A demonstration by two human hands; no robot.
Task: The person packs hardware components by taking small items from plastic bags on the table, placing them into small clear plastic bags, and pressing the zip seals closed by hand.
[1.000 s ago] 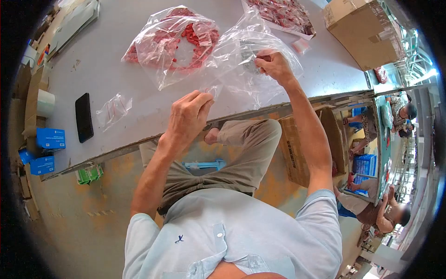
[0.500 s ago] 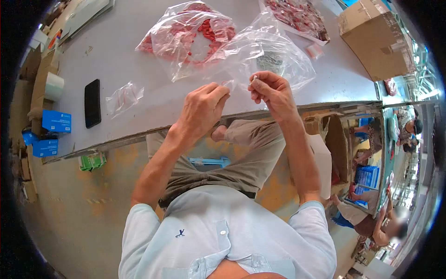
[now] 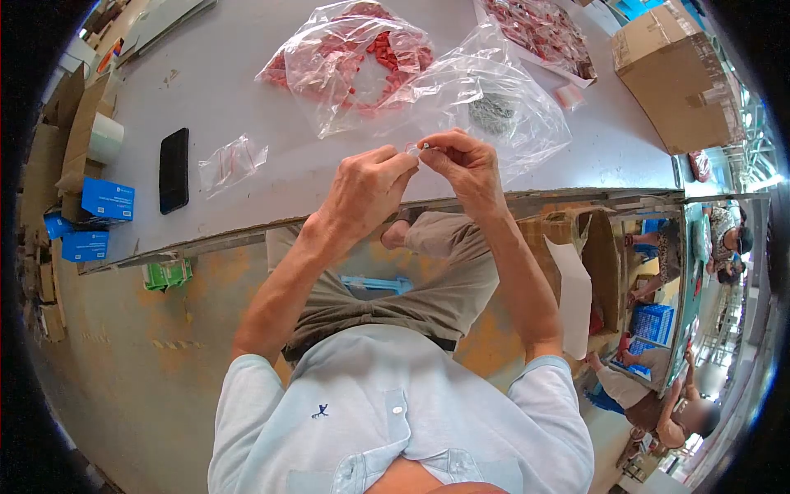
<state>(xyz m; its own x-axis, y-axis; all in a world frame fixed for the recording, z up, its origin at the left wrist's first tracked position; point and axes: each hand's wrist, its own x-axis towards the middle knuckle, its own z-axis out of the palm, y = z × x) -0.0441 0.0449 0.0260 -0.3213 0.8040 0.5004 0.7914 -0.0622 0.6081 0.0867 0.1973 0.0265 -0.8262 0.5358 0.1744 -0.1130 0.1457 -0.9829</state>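
Observation:
Over the table's near edge, my left hand [image 3: 366, 183] pinches a small clear zip bag [image 3: 412, 150] with a thin red line. My right hand [image 3: 471, 173] is closed at the fingertips on a small shiny metal piece [image 3: 425, 146], right at the bag; its exact kind is too small to tell. Beyond my hands lies a large clear plastic bag [image 3: 329, 115] of small red plug-like pieces [image 3: 387, 53]. Beside it, another clear bag [image 3: 535, 132] holds a heap of small grey metal pieces [image 3: 492, 113]. Flat small zip bags [image 3: 234, 163] lie to the left.
A black phone [image 3: 174, 170] lies on the table [image 3: 271, 189]. Blue boxes [image 3: 107, 200] and a tape roll [image 3: 105, 138] are at the left edge. A tray of red-filled packets [image 3: 543, 33] and a carton [image 3: 679, 78] stand at right. Other people [image 3: 671, 412] sit far right.
My right hand has moved left, bringing the metal piece from apart to the small bag in my left hand. The view has shifted slightly.

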